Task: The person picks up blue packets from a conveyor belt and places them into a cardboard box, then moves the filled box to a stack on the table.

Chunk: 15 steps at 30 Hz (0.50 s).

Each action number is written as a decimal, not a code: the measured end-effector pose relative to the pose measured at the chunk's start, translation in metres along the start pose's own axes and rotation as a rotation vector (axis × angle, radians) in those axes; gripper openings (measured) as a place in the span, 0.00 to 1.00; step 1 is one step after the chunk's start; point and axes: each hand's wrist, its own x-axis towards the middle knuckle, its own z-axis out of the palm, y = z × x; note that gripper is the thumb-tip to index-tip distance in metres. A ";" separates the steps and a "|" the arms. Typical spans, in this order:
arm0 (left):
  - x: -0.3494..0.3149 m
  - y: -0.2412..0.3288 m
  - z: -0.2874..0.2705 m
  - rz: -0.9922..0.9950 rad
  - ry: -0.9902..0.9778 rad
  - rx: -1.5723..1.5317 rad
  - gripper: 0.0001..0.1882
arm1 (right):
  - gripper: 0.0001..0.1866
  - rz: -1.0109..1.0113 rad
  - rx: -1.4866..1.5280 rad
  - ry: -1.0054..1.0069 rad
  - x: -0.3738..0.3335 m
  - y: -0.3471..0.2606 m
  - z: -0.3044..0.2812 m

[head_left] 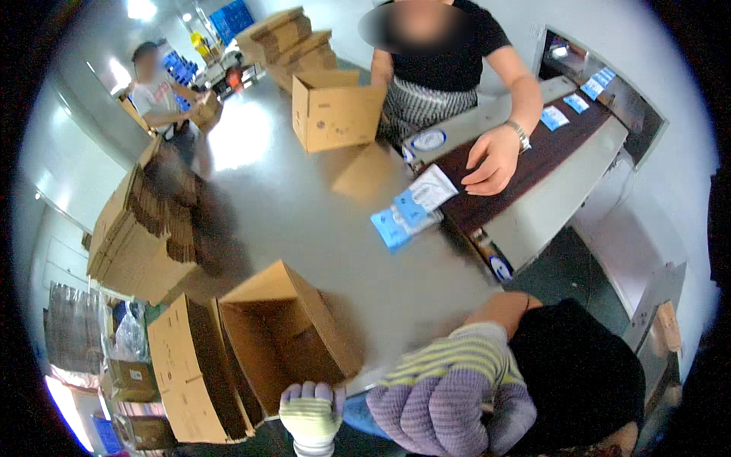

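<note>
An open cardboard box [324, 320] lies at the table's near edge, its opening toward me. My left hand [310, 415], in a striped knit glove, is at the box's lower rim with its fingers bent over the edge. My right hand [449, 396], in a purple and yellow striped glove, is close in front of me, right of the box. Its fingers are curled, and whatever they may hold is hidden. Farther off, blue and white packets [411, 209] lie overlapping at the conveyor's end, beyond both my hands.
A co-worker's bare hand [495, 164] hovers over the dark conveyor belt [533, 160], which carries more packets [554, 117]. Another open box [335, 114] stands across the metal table [297, 213]. Flattened cartons [141, 236] are stacked at left; another person [164, 103] handles cardboard farther back.
</note>
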 end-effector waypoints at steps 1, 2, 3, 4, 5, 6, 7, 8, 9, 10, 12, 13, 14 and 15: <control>-0.003 -0.001 0.004 -0.022 -0.073 0.014 0.12 | 0.20 0.000 0.006 0.017 0.001 -0.001 -0.002; 0.001 -0.002 0.004 0.004 -0.055 0.010 0.12 | 0.20 0.006 -0.022 0.021 0.002 -0.006 -0.001; -0.004 -0.003 0.000 -0.006 -0.017 0.025 0.12 | 0.20 0.002 -0.010 -0.004 0.006 -0.004 0.004; -0.010 -0.003 -0.005 -0.015 0.020 0.040 0.11 | 0.21 -0.001 0.004 -0.033 0.010 -0.002 0.010; -0.011 -0.002 -0.006 -0.004 0.051 0.037 0.11 | 0.21 0.006 -0.003 -0.043 0.010 -0.002 0.015; -0.010 -0.002 -0.005 -0.008 0.034 0.048 0.11 | 0.21 0.015 -0.006 -0.056 0.011 -0.003 0.017; -0.008 -0.003 -0.004 -0.013 0.016 0.059 0.11 | 0.21 0.014 -0.012 -0.075 0.013 -0.002 0.018; -0.007 -0.002 -0.006 -0.021 0.016 0.056 0.10 | 0.21 0.016 0.001 -0.077 0.012 0.001 0.020; -0.008 0.000 -0.007 -0.024 0.012 0.056 0.10 | 0.21 0.016 0.010 -0.079 0.012 0.004 0.017; -0.009 0.001 -0.007 -0.029 0.017 0.052 0.11 | 0.21 0.016 0.022 -0.082 0.013 0.006 0.016; -0.006 0.002 -0.008 -0.021 0.051 0.052 0.11 | 0.21 0.021 0.017 -0.095 0.015 0.003 0.022; -0.004 0.002 -0.009 -0.020 0.061 0.054 0.11 | 0.21 0.023 0.017 -0.107 0.019 0.001 0.022; -0.003 0.002 -0.009 -0.021 0.053 0.055 0.11 | 0.21 0.026 0.019 -0.105 0.016 0.003 0.021; -0.003 0.002 -0.010 -0.022 0.046 0.056 0.11 | 0.21 0.027 0.018 -0.106 0.017 0.004 0.021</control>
